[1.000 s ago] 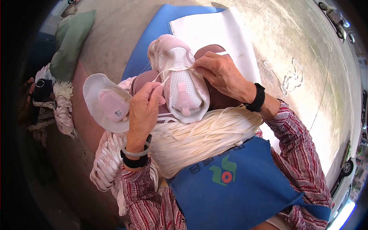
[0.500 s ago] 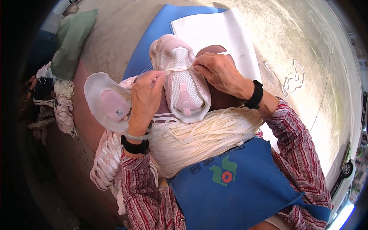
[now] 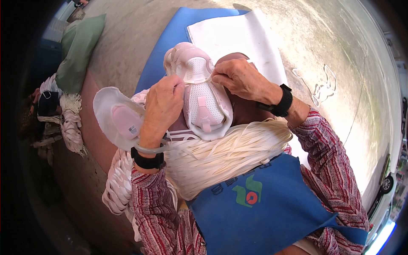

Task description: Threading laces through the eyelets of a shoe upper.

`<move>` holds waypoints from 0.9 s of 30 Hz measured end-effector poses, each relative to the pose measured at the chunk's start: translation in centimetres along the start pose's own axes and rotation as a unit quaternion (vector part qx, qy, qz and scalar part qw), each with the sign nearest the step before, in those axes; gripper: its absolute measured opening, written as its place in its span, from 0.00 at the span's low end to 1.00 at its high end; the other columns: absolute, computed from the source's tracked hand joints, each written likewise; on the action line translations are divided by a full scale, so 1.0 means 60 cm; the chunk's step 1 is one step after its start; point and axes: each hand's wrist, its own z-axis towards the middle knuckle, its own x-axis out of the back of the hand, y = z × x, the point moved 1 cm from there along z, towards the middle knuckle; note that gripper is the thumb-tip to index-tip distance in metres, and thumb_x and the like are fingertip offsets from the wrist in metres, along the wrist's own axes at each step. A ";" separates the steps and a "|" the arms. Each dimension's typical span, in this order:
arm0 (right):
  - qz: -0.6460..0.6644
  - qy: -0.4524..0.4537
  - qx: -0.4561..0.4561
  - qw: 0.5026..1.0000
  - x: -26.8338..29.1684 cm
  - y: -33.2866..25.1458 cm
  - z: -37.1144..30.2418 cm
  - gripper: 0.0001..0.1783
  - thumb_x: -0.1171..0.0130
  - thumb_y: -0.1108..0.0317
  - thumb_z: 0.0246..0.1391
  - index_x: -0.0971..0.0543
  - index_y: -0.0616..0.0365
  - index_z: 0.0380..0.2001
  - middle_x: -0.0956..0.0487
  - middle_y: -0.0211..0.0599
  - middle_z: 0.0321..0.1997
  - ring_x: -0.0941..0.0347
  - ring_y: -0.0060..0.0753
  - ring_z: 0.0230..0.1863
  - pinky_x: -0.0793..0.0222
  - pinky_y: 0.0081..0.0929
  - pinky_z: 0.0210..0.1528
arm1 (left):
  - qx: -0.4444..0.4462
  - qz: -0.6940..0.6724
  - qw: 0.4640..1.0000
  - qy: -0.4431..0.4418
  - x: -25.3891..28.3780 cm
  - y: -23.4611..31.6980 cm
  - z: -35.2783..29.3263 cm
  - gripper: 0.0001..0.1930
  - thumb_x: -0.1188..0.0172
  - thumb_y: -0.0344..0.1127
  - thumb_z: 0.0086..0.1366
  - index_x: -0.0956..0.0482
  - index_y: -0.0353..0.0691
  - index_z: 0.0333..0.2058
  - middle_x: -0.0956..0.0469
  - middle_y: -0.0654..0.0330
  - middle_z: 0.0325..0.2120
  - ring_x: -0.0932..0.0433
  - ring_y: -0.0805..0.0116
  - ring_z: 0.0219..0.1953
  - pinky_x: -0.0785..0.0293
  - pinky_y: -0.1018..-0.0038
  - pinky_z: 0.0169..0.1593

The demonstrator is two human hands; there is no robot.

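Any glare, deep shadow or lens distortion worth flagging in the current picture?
Head view: strong sunlight pales the ground at right; head view: the lower left sinks into deep shadow; head view: black fisheye rim, scene bowed near the car at the right edge; head view: left hand, right hand and shoe look reasonably sharp.

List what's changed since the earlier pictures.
The left hand moved away from the body, up beside the pink-and-white shoe upper, and the loose bend in the lace no longer shows. Nothing was visibly let go. The right hand stays pinching the lace; the cream lace bundle stays put.
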 end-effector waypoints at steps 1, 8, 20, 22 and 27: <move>0.001 -0.001 -0.001 1.000 -0.001 0.001 0.001 0.10 0.43 0.70 0.53 0.21 0.69 0.25 0.24 0.56 0.21 0.25 0.53 0.24 0.29 0.41 0.30 | -0.006 0.002 1.000 -0.008 0.001 0.004 0.001 0.10 0.45 0.35 0.64 0.22 0.32 0.34 0.21 0.45 0.32 0.21 0.43 0.37 0.27 0.57 0.41; -0.092 -0.070 -0.032 0.993 0.004 -0.023 0.018 0.10 0.41 0.69 0.57 0.19 0.67 0.28 0.21 0.41 0.23 0.25 0.35 0.24 0.28 0.31 0.31 | 0.044 -0.064 0.997 -0.013 -0.006 -0.020 0.020 0.12 0.42 0.37 0.63 0.19 0.33 0.34 0.19 0.45 0.30 0.20 0.45 0.34 0.26 0.60 0.41; -0.057 0.068 -0.006 0.996 -0.018 -0.016 -0.015 0.12 0.43 0.69 0.54 0.23 0.68 0.23 0.24 0.56 0.21 0.24 0.55 0.26 0.28 0.45 0.32 | 0.036 -0.070 0.995 0.068 -0.024 -0.005 -0.001 0.10 0.37 0.35 0.62 0.18 0.33 0.36 0.18 0.56 0.27 0.20 0.68 0.29 0.26 0.72 0.36; -0.061 0.039 0.003 0.997 -0.013 -0.027 -0.020 0.13 0.42 0.67 0.54 0.23 0.69 0.24 0.24 0.55 0.23 0.23 0.56 0.29 0.26 0.44 0.34 | 0.038 -0.095 0.992 0.077 -0.030 -0.012 -0.007 0.11 0.37 0.36 0.63 0.19 0.33 0.36 0.18 0.56 0.27 0.21 0.68 0.28 0.26 0.71 0.36; -0.127 -0.022 -0.066 0.990 -0.011 -0.050 -0.030 0.17 0.40 0.64 0.54 0.25 0.69 0.39 0.24 0.56 0.37 0.23 0.53 0.37 0.26 0.40 0.40 | 0.050 -0.148 0.985 0.071 -0.036 -0.017 -0.002 0.11 0.37 0.36 0.63 0.19 0.32 0.36 0.19 0.57 0.26 0.23 0.71 0.28 0.26 0.72 0.35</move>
